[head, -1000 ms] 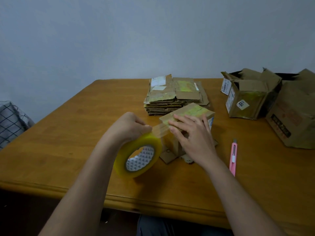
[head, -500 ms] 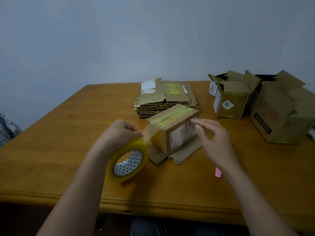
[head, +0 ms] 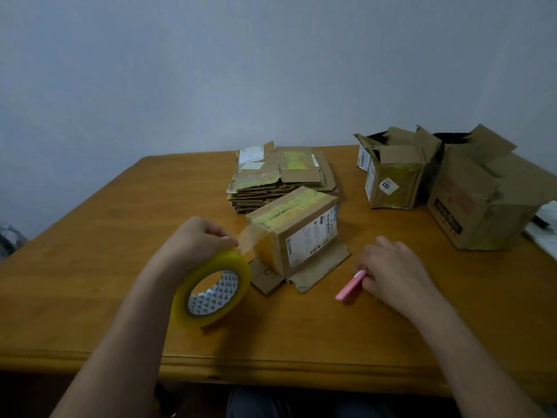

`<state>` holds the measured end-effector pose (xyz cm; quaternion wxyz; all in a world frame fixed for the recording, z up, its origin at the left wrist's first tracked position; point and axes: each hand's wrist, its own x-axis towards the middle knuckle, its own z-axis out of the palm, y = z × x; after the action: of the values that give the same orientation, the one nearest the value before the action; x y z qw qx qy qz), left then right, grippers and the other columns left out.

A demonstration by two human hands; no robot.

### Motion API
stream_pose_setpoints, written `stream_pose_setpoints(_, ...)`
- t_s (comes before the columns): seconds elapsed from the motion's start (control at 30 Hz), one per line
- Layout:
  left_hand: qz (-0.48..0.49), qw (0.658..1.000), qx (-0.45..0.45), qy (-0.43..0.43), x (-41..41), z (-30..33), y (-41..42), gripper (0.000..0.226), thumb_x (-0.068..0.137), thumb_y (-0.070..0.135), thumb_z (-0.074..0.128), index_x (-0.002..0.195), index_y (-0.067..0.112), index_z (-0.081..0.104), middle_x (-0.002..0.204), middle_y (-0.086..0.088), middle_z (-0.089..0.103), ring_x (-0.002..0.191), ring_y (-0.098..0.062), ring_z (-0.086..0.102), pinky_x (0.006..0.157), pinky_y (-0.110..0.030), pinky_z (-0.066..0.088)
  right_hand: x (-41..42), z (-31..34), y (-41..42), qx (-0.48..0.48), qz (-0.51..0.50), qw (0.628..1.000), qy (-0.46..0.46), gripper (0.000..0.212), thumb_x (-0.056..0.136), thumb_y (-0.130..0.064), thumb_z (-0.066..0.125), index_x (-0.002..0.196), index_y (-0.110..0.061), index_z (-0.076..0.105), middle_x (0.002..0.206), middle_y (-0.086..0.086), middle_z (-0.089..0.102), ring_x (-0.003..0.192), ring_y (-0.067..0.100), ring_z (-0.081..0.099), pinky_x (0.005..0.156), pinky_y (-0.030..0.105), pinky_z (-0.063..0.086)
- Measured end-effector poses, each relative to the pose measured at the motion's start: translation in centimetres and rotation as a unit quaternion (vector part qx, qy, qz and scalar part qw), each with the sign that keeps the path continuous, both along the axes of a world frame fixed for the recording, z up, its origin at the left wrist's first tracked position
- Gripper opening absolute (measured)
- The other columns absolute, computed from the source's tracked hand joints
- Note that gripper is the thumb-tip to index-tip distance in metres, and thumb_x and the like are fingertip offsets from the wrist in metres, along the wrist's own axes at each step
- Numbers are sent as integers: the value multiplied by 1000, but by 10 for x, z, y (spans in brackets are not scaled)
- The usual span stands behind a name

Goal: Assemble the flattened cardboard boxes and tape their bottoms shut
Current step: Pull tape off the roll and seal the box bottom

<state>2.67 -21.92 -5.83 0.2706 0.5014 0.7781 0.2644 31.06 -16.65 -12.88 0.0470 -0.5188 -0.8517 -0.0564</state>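
Note:
A small cardboard box (head: 304, 236) stands upside down in the middle of the wooden table (head: 105, 267), its flaps spread on the tabletop. Yellowish tape runs along its top seam. My left hand (head: 199, 242) grips a yellow tape roll (head: 211, 292) just left of the box, and a clear strip stretches from the roll to the box's near top edge. My right hand (head: 391, 270) lies to the right of the box, its fingers curled around a pink utility knife (head: 351, 286) on the table. Behind the box lies a stack of flattened boxes (head: 280, 176).
Two assembled boxes, a small one (head: 394, 179) and a larger one (head: 479, 200), stand at the back right. A white object (head: 545, 227) shows at the right edge. The table's front edge runs just above my lap.
My right hand left the top of the box, moved right and down, and took hold of the pink knife. My left hand keeps the roll with the strip still attached.

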Motion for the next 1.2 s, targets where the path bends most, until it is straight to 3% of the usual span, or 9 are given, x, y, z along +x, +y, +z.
stream_pose_setpoints(0.13, 2, 1000, 9, -1, -2, -1, -4, 17, 90, 27, 67, 78, 19, 76, 79, -6, 72, 80, -21, 65, 65, -31, 50, -5, 5, -2, 116, 19, 967, 225, 19, 84, -20, 70, 88, -26, 52, 79, -11, 46, 72, 5, 46, 65, 20, 40)
stream_pose_setpoints(0.23, 3, 1000, 12, 0, -1, -2, -3, 17, 91, 27, 67, 79, 19, 76, 79, -5, 72, 80, -20, 66, 67, -32, 51, -29, 21, -12, 57, 93, 849, 516, 14, 88, -16, 64, 88, -28, 57, 80, -9, 57, 70, 7, 58, 51, 19, 48)
stream_pose_setpoints(0.3, -1, 1000, 10, 3, 0, -2, -3, 17, 91, 28, 66, 80, 20, 76, 80, -5, 72, 80, -20, 65, 66, -31, 50, -55, 34, -19, -22, 143, 778, 611, 17, 90, -15, 64, 90, -32, 61, 82, -14, 63, 74, 0, 59, 56, 14, 48)
stream_pose_setpoints(0.53, 10, 1000, 7, -17, -4, -2, -5, 17, 90, 30, 67, 79, 20, 75, 80, -5, 71, 78, -18, 64, 63, -29, 48, -113, 18, -10, -125, 164, 724, 658, 6, 91, -15, 65, 91, -9, 64, 82, 2, 67, 75, 16, 65, 61, 27, 55)
stream_pose_setpoints(0.63, 26, 999, 14, -33, -7, -2, -9, 18, 90, 31, 67, 81, 19, 75, 80, -6, 71, 77, -17, 64, 61, -28, 48, -114, 10, -11, -123, 144, 725, 662, 15, 93, -21, 59, 80, -14, 57, 69, 3, 65, 59, 6, 60, 54, 18, 48)
stream_pose_setpoints(0.77, 26, 998, 22, -47, -10, -4, -14, 18, 92, 29, 65, 81, 18, 75, 82, -7, 72, 82, -20, 66, 75, -35, 53, -114, 5, -9, -119, 155, 721, 665, 19, 93, -27, 56, 75, -21, 50, 61, 2, 62, 61, 20, 64, 71, 25, 55)
stream_pose_setpoints(0.9, 25, 998, 26, -50, -12, -4, -15, 18, 92, 30, 65, 82, 20, 75, 83, -5, 71, 81, -19, 65, 74, -34, 53, -115, 4, -10, -111, 173, 748, 631, 22, 96, -17, 57, 75, -14, 51, 60, -2, 60, 56, 9, 60, 64, 28, 57)
stream_pose_setpoints(1.03, 26, 998, 31, -52, -11, -3, -14, 17, 92, 28, 64, 82, 18, 74, 84, -7, 70, 82, -21, 64, 75, -35, 53, -112, 4, -6, -113, 188, 782, 583, 23, 95, -16, 59, 74, -12, 49, 57, -1, 54, 62, 17, 63, 84, 45, 54)
stream_pose_setpoints(1.2, 23, 997, 36, -56, -11, -4, -16, 17, 92, 27, 65, 81, 17, 74, 82, -8, 70, 76, -20, 62, 68, -31, 51, -110, 10, -3, -179, 134, 681, 698, 25, 96, -10, 54, 73, -19, 49, 52, -1, 52, 51, 12, 54, 89, 37, 56)
